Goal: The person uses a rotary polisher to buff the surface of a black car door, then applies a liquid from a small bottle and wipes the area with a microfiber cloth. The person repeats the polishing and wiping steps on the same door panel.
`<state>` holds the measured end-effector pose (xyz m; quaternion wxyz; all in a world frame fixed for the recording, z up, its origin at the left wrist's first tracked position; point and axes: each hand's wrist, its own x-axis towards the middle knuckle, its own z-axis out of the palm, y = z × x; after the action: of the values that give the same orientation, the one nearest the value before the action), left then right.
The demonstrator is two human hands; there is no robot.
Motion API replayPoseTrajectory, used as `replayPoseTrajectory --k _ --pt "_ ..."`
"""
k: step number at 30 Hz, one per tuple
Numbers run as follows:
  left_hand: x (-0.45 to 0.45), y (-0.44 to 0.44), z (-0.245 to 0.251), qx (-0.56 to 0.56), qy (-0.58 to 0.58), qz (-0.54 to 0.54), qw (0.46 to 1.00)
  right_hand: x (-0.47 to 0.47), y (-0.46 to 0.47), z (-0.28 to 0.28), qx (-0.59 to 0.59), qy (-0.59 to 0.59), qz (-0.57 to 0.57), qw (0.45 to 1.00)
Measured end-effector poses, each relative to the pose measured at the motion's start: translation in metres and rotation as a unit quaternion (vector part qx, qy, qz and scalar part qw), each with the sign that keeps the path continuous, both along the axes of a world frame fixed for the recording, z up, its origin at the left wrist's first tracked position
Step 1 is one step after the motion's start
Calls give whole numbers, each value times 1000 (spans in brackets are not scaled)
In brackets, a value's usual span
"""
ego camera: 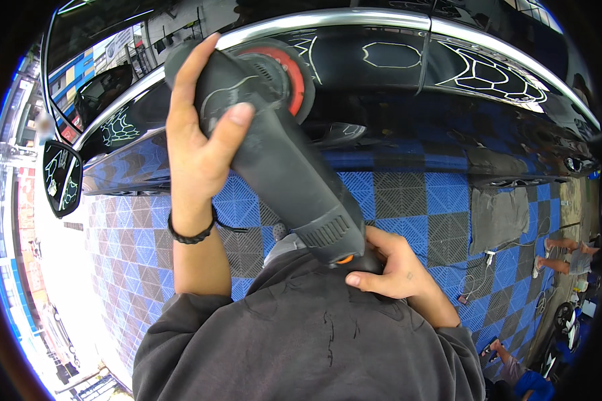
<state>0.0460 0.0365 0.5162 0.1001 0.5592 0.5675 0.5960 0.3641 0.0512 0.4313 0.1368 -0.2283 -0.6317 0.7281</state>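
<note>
A black electric car polisher (291, 170) runs diagonally across the middle of the view. My left hand (200, 135) is wrapped over its head, the thumb on top and a finger along the far side. My right hand (394, 265) holds the rear end, beside the vents and a small orange part. The polisher's round red and dark pad (298, 82) is at the glossy black car door (371, 55), just below the chrome trim (331, 19). Whether the pad's face touches the paint is hidden.
The car's side mirror (62, 178) juts out at the left. Blue and grey floor tiles (401, 198) lie below the car. A grey mat (499, 220) and a white cable (489, 258) are on the floor at right. Two people, partly seen, are at the far right and lower right, near a motorcycle (564, 321).
</note>
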Motion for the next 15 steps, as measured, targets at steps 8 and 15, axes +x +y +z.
replayPoseTrajectory --k 8,15 --pt "76 48 11 -98 184 8 978 53 -43 -36 -137 93 -168 972" --pt "130 109 -5 113 132 -176 969 50 -73 -59 -183 171 -236 939"
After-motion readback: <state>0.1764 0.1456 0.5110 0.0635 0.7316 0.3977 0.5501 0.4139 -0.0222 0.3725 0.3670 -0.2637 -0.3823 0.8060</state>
